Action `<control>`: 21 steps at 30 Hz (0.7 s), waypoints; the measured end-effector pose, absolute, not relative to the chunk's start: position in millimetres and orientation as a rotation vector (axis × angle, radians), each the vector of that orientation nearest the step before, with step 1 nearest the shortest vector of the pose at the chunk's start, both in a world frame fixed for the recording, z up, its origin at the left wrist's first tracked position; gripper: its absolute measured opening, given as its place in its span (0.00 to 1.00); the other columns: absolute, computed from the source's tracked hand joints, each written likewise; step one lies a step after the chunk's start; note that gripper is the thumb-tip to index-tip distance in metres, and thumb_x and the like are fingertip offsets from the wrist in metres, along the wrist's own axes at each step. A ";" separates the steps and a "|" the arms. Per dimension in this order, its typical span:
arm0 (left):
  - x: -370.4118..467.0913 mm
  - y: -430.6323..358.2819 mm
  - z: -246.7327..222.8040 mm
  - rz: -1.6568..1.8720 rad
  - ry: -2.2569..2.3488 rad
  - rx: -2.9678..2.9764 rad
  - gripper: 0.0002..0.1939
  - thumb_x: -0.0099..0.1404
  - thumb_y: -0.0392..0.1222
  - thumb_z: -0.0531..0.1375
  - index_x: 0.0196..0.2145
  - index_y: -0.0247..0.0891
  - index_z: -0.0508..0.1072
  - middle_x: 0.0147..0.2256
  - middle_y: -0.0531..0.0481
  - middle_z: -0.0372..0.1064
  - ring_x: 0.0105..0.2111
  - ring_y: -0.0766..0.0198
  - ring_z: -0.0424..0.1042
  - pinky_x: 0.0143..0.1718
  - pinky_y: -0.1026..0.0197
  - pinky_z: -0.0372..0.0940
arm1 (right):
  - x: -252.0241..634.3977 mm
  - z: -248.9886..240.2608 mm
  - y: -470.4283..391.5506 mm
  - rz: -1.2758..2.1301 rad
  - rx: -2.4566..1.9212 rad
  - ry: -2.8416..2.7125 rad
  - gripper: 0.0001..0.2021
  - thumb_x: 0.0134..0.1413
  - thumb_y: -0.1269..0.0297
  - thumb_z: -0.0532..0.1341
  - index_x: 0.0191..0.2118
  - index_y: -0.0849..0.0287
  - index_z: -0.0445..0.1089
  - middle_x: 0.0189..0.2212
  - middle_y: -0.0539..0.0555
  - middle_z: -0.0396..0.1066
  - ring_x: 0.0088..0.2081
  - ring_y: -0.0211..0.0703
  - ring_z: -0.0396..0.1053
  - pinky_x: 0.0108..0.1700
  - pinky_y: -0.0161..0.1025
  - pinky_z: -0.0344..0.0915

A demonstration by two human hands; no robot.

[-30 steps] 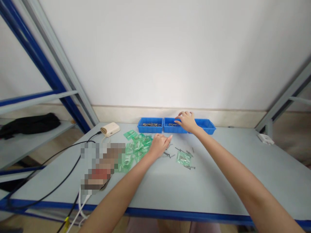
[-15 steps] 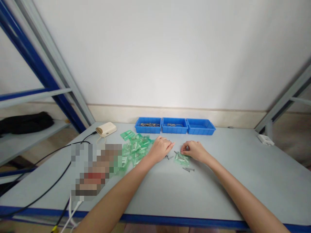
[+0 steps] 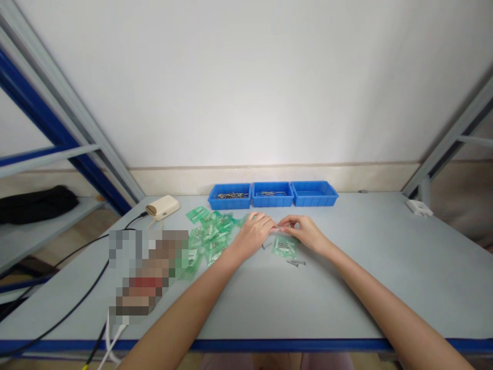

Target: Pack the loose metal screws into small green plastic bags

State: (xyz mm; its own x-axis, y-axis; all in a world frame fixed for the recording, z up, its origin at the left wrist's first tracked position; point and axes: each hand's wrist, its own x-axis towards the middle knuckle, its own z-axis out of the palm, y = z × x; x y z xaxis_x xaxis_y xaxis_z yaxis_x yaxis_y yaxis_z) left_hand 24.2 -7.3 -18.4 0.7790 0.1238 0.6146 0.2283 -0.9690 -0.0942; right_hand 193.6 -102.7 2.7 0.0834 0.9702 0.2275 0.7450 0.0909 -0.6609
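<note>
My left hand is closed over the table, its fingertips meeting those of my right hand. That right hand is pinched between thumb and forefinger. Whatever lies between the joined fingertips is too small to make out. Just below them a small green-tinted clear bag lies flat, with metal screws showing in it. Two loose screws rest on the table nearer me. Another screw lies by the left hand, partly hidden. Left of that hand spreads a heap of similar green bags.
Three blue bins stand along the wall: the left bin and middle bin contain metal pieces, the right bin shows a bare floor. A cream-coloured device, cables and a blurred-out object occupy the left side. A white object sits far right.
My right hand has moved left and away from the bag, and its fingertips now meet the left hand's. Fewer loose screws show beside the left hand. The view has shifted slightly.
</note>
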 end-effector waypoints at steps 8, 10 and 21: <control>23.3 -7.7 -17.4 -1.090 -0.455 -2.817 0.12 0.71 0.37 0.47 0.33 0.35 0.67 0.32 0.51 0.69 0.34 0.62 0.64 0.41 0.57 0.53 | 175.0 13.3 -116.7 -0.108 -1.683 -1.915 0.09 0.54 0.62 0.64 0.41 0.52 0.72 0.37 0.50 0.74 0.39 0.43 0.66 0.45 0.45 0.46; 23.7 -8.6 -16.6 -1.104 -0.521 -2.809 0.12 0.71 0.38 0.47 0.32 0.35 0.66 0.31 0.51 0.69 0.34 0.61 0.63 0.42 0.56 0.52 | 170.9 12.2 -116.5 -0.151 -1.692 -1.905 0.09 0.54 0.62 0.64 0.42 0.52 0.72 0.36 0.49 0.74 0.38 0.43 0.67 0.45 0.44 0.45; 20.9 -12.8 -12.5 -1.057 -0.434 -2.954 0.12 0.72 0.42 0.45 0.36 0.37 0.65 0.34 0.51 0.68 0.37 0.62 0.63 0.45 0.56 0.52 | 179.7 7.4 -111.7 -0.073 -1.710 -1.809 0.04 0.58 0.64 0.61 0.35 0.52 0.73 0.30 0.46 0.73 0.32 0.37 0.66 0.40 0.41 0.46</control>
State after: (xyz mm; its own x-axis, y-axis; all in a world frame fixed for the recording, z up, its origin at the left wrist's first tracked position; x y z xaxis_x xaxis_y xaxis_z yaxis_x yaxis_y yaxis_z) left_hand 20.9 -12.8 -12.5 0.7396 0.2644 0.6189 0.2470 -0.9621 0.1158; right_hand 179.7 -111.7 7.4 0.0511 0.8776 0.4766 0.9134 0.1519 -0.3777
